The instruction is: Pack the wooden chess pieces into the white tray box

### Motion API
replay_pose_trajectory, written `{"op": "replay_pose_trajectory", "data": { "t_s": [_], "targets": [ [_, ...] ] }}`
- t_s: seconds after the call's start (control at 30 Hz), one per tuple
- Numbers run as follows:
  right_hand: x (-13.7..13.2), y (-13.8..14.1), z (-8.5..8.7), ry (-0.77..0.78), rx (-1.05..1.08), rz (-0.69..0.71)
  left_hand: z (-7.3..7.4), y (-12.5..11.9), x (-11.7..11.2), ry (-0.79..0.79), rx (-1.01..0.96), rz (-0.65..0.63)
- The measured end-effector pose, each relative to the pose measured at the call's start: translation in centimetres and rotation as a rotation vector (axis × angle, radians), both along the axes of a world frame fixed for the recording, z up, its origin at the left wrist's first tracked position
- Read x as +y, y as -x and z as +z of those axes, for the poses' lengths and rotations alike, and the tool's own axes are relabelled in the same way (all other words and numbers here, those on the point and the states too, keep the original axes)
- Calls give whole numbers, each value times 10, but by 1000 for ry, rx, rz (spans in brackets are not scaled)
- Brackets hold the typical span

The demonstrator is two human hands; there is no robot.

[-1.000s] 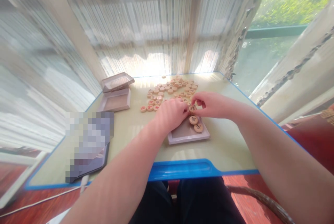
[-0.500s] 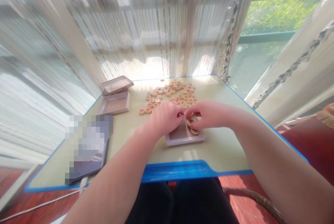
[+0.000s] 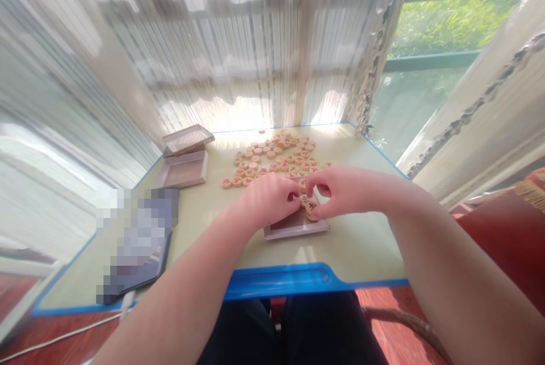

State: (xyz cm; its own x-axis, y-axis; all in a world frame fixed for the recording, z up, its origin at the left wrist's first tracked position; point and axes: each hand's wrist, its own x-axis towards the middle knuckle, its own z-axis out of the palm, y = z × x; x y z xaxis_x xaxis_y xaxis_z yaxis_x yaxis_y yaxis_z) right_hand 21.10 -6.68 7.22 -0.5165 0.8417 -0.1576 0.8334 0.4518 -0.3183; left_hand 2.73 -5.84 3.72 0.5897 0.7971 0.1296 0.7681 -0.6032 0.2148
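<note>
Both my hands meet over a shallow grey tray [image 3: 289, 231] near the table's front edge. My left hand [image 3: 268, 200] is curled, its fingertips touching round wooden chess pieces [image 3: 307, 201] at the tray's right side. My right hand [image 3: 344, 190] is also curled, its fingers pinched around the same small stack of pieces. Several more round wooden pieces [image 3: 276, 158] with red or dark characters lie scattered on the table beyond my hands.
The table [image 3: 200, 212] is pale green with a blue rim. Two more grey trays [image 3: 184, 155] lie at the back left, one on top of the other. A dark flat case [image 3: 140, 251] lies at the front left. Sheer curtains hang behind the table.
Both hands have drawn slightly closer to me and lower over the tray, closing in on the pieces at its right side. The view has shifted a little.
</note>
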Motion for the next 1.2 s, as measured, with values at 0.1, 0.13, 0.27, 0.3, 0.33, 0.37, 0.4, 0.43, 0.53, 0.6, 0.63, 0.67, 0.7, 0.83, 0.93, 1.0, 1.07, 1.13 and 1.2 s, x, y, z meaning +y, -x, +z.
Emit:
{"op": "replay_pose_trajectory", "data": {
  "t_s": [0.1, 0.13, 0.27, 0.3, 0.33, 0.37, 0.4, 0.43, 0.53, 0.6, 0.63, 0.67, 0.7, 0.83, 0.93, 1.0, 1.07, 1.13, 1.2],
  "targets": [
    [-2, 0, -1, 37, -32, 0, -3, 1, 2, -20, -2, 1],
    [-2, 0, -2, 50, -44, -3, -4, 2, 2, -28, -1, 2],
    [-1, 0, -7, 53, -60, 9, -5, 0, 2, -25, 6, -10],
    [0, 0, -8, 46, -60, 10, -5, 0, 2, -20, 6, -12],
    [0, 1, -9, 42, -62, 10, -4, -1, 1, -17, 8, -9],
    [0, 1, -10, 40, -68, 5, -4, -2, 1, -16, 11, -5],
    [1, 1, -11, 37, -76, -2, -4, -2, 1, -17, 16, 1],
    [1, 2, -11, 36, -83, -7, -4, -3, 2, -18, 22, 3],
    [1, 2, -10, 27, -83, -12, -5, -4, 2, -28, 32, -1],
    [2, 1, -8, 1, -82, -27, -6, -5, 3, -30, 33, -7],
    [3, 0, -7, -21, -85, -43, -6, -5, 3, -28, 33, -7],
    [4, -1, -7, -46, -90, -63, -6, -5, 3, -23, 33, -6],
    [5, -1, -6, -67, -97, -80, -6, -6, 2, -18, 33, -5],
    [8, -1, -9, -117, -120, -109, -6, -5, 3, -10, 35, -14],
    [8, 2, -11, -130, -141, -115, -7, -5, 4, -11, 30, -38],
    [7, 4, -11, -144, -150, -120, -8, -4, 4, -11, 23, -42],
    [6, 5, -10, -156, -156, -126, -8, -4, 5, -12, 12, -50],
    [5, 6, -9, -155, -160, -131, -9, -4, 5, -14, 1, -63],
    [6, 6, -9, -153, -164, -133, -10, -4, 6, -16, -3, -67]
  ]
}}
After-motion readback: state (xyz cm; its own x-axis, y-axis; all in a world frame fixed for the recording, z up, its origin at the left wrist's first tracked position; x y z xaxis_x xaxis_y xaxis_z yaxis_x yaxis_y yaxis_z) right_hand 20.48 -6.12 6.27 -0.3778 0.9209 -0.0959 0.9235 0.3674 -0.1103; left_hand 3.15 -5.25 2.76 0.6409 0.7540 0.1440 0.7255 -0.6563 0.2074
